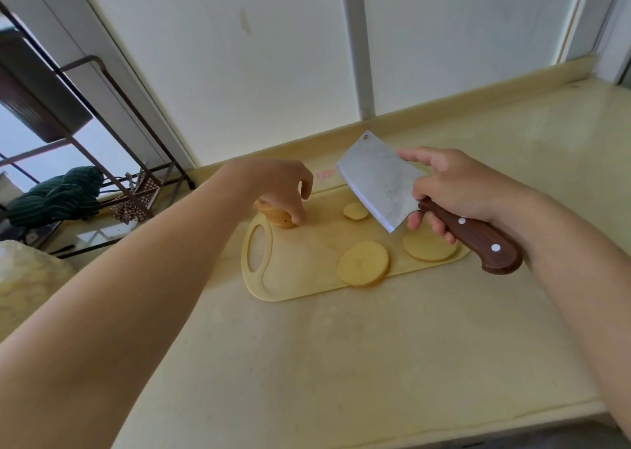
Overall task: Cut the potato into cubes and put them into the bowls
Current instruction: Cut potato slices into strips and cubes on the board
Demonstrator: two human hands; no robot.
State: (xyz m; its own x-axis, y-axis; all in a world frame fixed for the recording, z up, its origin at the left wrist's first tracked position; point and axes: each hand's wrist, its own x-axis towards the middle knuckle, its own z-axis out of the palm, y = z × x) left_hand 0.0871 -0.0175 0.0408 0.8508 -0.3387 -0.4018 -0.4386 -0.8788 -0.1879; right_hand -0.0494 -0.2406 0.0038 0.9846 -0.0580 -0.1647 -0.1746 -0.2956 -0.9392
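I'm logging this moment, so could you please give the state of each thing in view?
left hand: gripping potato piece
potato piece: uncut, on board
right hand: holding cleaver
cleaver: raised above board
slices: three, lying flat
cutting board: flat on counter

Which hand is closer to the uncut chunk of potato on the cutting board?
Left. The left hand grips the potato chunk directly; the right hand holds the cleaver raised off to the chunk's right.
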